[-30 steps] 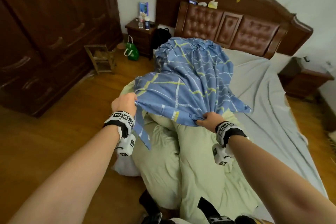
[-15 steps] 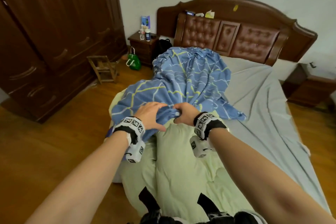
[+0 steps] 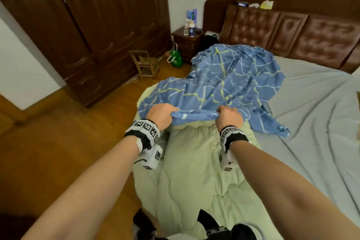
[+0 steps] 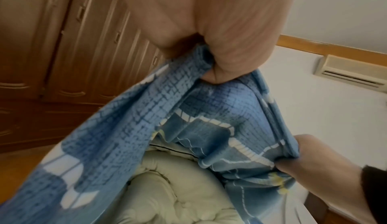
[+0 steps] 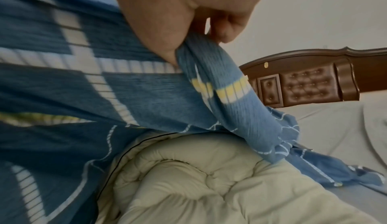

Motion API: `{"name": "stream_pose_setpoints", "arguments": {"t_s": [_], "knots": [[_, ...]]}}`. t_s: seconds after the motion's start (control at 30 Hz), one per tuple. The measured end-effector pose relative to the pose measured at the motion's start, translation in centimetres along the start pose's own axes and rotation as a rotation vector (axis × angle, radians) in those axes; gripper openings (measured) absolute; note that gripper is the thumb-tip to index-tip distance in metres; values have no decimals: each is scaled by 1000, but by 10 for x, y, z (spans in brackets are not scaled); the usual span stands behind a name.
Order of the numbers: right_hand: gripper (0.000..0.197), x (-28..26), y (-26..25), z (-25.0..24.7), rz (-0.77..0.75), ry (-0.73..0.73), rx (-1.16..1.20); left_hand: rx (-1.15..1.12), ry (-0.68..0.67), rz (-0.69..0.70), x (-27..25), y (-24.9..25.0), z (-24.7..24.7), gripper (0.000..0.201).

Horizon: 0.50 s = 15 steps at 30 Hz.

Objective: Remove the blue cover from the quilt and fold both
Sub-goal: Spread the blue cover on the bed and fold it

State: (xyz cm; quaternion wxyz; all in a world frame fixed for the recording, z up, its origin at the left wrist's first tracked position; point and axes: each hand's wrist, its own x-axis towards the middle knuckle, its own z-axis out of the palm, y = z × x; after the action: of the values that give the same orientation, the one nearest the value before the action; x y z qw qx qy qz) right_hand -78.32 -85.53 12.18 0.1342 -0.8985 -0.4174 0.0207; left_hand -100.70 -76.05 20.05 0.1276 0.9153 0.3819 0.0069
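The blue cover [image 3: 224,84], patterned with white and yellow lines, lies bunched over the far half of the pale green quilt [image 3: 196,173] on the bed. Its open hem is stretched between my two hands. My left hand [image 3: 161,114] grips the hem's left end in a fist, and my right hand [image 3: 228,116] grips the right end. In the left wrist view the cover [image 4: 188,111] hangs from my fingers above the quilt [image 4: 178,194]. From the right wrist, the cover [image 5: 220,87] is pinched over the quilt's rolled edge [image 5: 199,178].
The bed carries a grey sheet [image 3: 311,122] and a brown padded headboard [image 3: 292,25]. A dark wardrobe [image 3: 87,25] fills the left wall. On the wooden floor stand a small wooden chair [image 3: 145,63], a green bag [image 3: 176,58] and a nightstand [image 3: 188,42].
My hands came together at the hem half a second ago and have now spread apart again, stretching it. The cover's edge sits further up the quilt than a second ago.
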Motion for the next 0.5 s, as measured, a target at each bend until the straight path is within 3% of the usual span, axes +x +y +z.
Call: {"name": "stream_pose_setpoints", "arguments": {"t_s": [0.13,0.23,0.37,0.5], "knots": [[35,13,9,0,121,140,122,-15,-9,-69,-9,-1,-13,34],[31,19,33,-13,287,65,149,-57,-37,-108,-7,-13,-14,38],[26,15,52,-30,264,109,173,-86,-41,-114,8,-19,-18,39],[23,5,56,-54,281,25,213,-95,-20,-72,30,-21,-18,22]]}}
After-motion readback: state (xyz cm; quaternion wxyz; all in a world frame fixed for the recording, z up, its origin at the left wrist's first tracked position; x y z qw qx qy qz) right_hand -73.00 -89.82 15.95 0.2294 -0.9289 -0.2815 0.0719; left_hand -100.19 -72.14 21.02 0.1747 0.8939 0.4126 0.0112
